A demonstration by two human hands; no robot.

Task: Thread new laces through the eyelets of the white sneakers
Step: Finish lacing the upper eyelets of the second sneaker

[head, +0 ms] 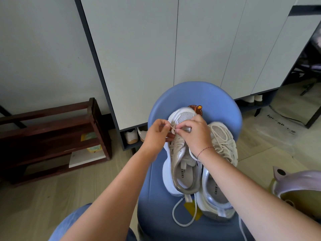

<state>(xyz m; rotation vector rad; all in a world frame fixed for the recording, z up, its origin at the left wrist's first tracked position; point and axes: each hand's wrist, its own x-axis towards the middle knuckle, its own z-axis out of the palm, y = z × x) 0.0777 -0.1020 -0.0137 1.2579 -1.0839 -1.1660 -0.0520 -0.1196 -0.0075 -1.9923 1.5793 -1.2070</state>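
Two white and beige sneakers lie side by side on a blue stool [222, 101], toes pointing away from me. Over the front eyelets of the left sneaker [180, 153], my left hand [157, 134] pinches a cream lace [172, 128]. My right hand [194, 134] pinches the same lace just beside it, fingers curled over the shoe's tongue. The right sneaker [223, 141] is laced with cream lace. A loose white lace end [180, 216] loops over the stool's seat behind the left sneaker's heel.
A dark wooden shoe rack [52, 136] stands at the left. A tall white cabinet [173, 49] rises behind the stool, with shoes [132, 135] in its bottom gap. A lilac and yellow object [298, 188] sits at the right. My knee in blue jeans [73, 221] is at the bottom.
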